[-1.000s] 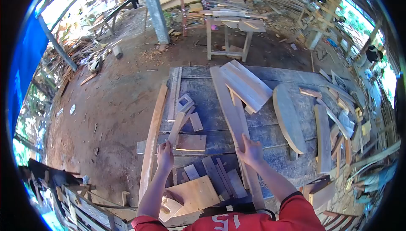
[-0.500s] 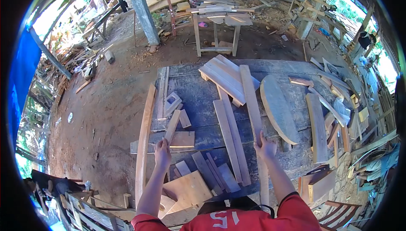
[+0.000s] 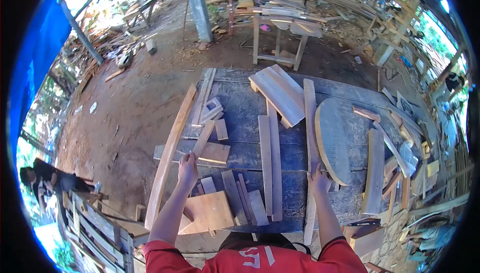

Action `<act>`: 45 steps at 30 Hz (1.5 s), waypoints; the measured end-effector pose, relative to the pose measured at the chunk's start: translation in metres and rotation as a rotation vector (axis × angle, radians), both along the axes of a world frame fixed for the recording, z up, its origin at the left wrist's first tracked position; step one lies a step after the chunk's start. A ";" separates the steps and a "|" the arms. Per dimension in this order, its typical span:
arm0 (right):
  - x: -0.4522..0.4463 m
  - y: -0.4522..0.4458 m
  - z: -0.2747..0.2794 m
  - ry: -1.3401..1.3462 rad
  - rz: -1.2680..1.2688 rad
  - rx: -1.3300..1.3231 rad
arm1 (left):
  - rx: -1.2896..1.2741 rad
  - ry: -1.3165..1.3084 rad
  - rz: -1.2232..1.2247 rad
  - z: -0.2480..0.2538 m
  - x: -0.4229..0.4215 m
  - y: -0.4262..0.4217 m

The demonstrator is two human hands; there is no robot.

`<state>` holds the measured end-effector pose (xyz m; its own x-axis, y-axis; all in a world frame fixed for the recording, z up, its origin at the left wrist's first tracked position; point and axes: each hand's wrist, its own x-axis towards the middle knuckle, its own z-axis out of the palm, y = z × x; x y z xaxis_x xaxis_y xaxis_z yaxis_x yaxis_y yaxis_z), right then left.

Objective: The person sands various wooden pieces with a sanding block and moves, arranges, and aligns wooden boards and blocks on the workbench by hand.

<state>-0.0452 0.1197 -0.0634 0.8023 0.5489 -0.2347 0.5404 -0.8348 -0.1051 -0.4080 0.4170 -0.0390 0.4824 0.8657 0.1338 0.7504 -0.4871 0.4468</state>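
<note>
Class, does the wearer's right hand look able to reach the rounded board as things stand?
Probably yes: the right hand, touching the long plank, is close to the rounded board and nothing seems to block the way, though it may need to leave the plank.

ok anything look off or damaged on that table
I see no clear damage or spill. The wide panel toward the back of the table looks askew: it lies slanted across the far end of a narrow board that runs nearly straight.
</note>
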 end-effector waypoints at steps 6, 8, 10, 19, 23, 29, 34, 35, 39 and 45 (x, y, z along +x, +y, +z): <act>-0.024 0.038 0.016 -0.163 0.186 0.396 | 0.025 0.078 0.067 0.008 -0.016 -0.009; -0.043 0.071 0.016 -0.084 0.256 0.436 | -0.002 0.044 0.110 0.004 -0.025 -0.008; -0.060 0.112 0.013 -0.006 0.370 0.490 | -0.027 0.036 0.139 -0.004 -0.035 -0.003; -0.163 0.364 0.035 0.061 0.504 0.387 | -0.059 -0.071 0.203 -0.031 -0.064 0.052; -0.197 0.456 0.015 0.027 0.471 0.256 | -0.080 -0.154 0.229 -0.030 -0.064 0.067; -0.187 0.505 -0.019 0.043 0.644 0.037 | -0.087 -0.186 0.156 -0.033 -0.064 0.094; -0.195 0.503 -0.012 0.120 0.517 0.050 | -0.159 -0.185 0.184 -0.025 -0.053 0.109; -0.198 0.505 -0.010 0.118 0.474 0.014 | -0.157 -0.185 0.177 -0.025 -0.051 0.111; -0.206 0.521 -0.016 0.056 0.471 -0.057 | -0.116 -0.191 0.153 -0.022 -0.051 0.115; -0.214 0.521 -0.018 0.083 0.339 0.139 | -0.143 -0.213 0.161 -0.020 -0.056 0.120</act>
<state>-0.2589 0.6409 -0.0813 0.5511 0.8112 -0.1958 0.7684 -0.5848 -0.2599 -0.4638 0.5365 -0.0594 0.3119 0.9460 0.0881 0.6948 -0.2904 0.6580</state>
